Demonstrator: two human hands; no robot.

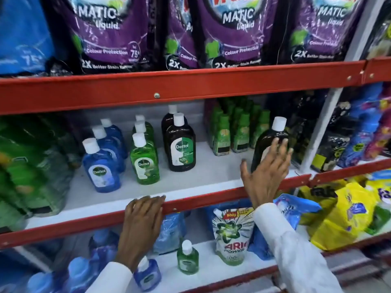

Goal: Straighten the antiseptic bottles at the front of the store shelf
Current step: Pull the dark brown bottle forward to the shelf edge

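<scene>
Middle shelf (190, 182) is seen with a red front rail. Purple pouches (232, 32) are stacked above it. At the shelf's right, a dark bottle (267, 144) stands tilted left, white cap on top. The right hand (267, 172) is laid flat against its front, fingers spread, thumb out to the left, nothing pinched. Upright rows are noted further left: dark Dettol (181, 144), green bottles (146, 161), blue bottles (101, 168). The left hand (141, 220) is hooked over the rail, fingers together.
</scene>
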